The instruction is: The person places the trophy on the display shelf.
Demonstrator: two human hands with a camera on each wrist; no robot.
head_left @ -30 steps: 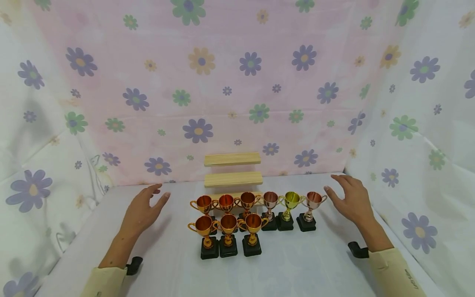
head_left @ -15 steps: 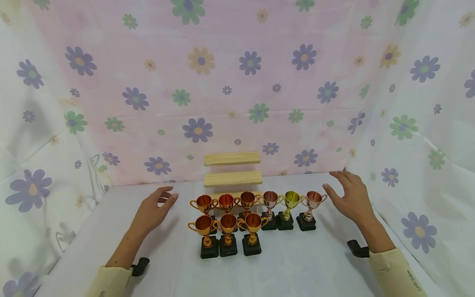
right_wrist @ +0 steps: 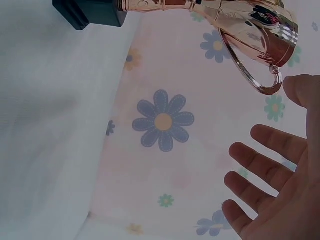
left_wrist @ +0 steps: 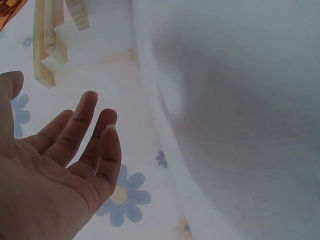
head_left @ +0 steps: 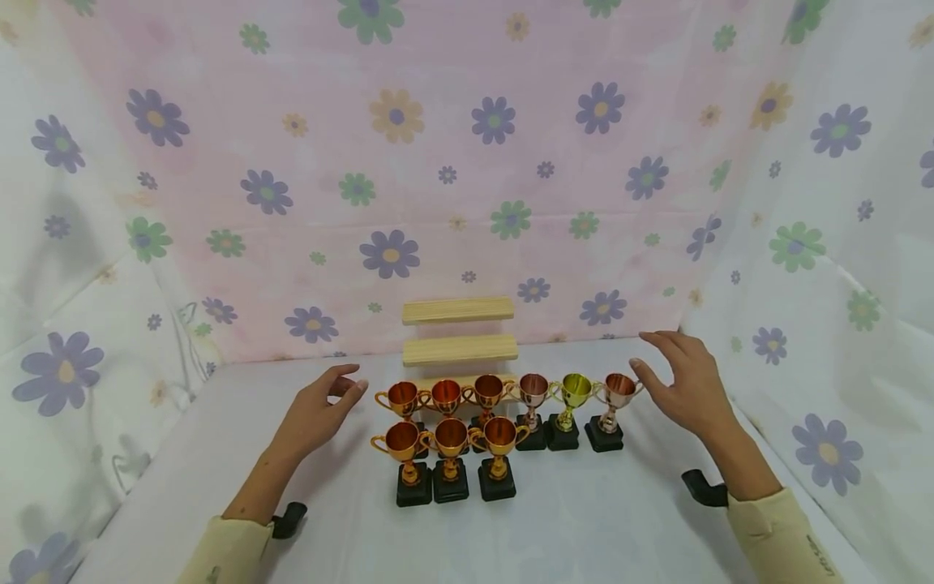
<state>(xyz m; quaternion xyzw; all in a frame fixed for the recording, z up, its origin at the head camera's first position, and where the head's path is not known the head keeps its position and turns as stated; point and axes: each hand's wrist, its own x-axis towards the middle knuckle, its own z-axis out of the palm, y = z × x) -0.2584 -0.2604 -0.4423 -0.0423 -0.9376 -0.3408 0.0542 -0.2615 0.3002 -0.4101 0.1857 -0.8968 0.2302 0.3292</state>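
Small two-handled trophy cups on black bases stand on the white table. In front is a row of three orange-gold trophies [head_left: 451, 438]. The back row has several more: orange-gold ones at left, then a pinkish trophy [head_left: 534, 389], a yellow-gold trophy [head_left: 575, 391] and a rose-gold trophy [head_left: 619, 391] at its right end. My left hand [head_left: 317, 414] hovers left of the rows, fingers loosely bent, holding nothing. My right hand [head_left: 686, 388] is beside the rose-gold trophy, fingers spread. In the right wrist view its thumb appears close to that trophy's handle [right_wrist: 255, 80]; contact cannot be told.
Behind the trophies rises a stepped rack with pale wooden shelves [head_left: 460, 350]; its lowest shelf is partly hidden by the back row. A flower-print cloth [head_left: 467, 203] hangs behind and at both sides. The white tabletop [head_left: 584, 519] extends in front of the trophies.
My left hand has moved right, nearer the left end of the trophy rows. My right hand has shifted slightly left toward the rose-gold trophy. The trophies have stayed in place.
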